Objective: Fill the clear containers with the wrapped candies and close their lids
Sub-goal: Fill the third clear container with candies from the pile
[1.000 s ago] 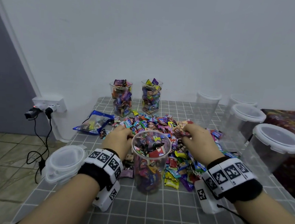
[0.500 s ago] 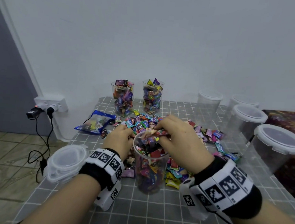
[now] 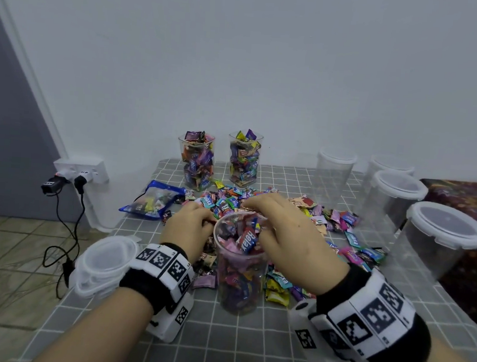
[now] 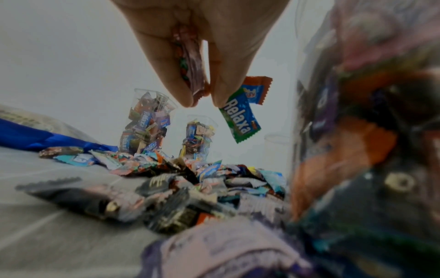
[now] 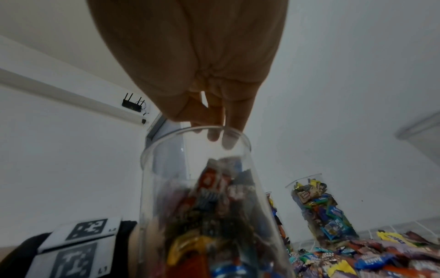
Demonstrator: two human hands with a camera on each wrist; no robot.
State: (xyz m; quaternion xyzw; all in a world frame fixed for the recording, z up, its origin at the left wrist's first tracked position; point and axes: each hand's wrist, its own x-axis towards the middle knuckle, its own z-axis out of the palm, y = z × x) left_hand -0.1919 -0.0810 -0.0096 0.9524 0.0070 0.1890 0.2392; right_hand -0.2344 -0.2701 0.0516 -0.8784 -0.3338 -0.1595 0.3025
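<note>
While candy pile point(image 3: 261, 208) sprawls across grey checked table point(image 3: 235, 349), count runs: four lidded empty containers point(image 3: 444, 240) at right, two filled open containers point(image 3: 197, 160) at back, one near-full container point(image 3: 239, 266) up front, one lid stack point(image 3: 105, 264) at left, one blue bag point(image 3: 150, 199). Right hand point(image 3: 289, 242) over front container's mouth, fingers extended down, tips dipping inside rim, holding nothing visible. Left hand point(image 3: 188, 228) beside that container, fingertips point(image 4: 181, 94) pinched on wrapped candies; green Relaxa candy point(image 4: 240, 120) dangles there.
</note>
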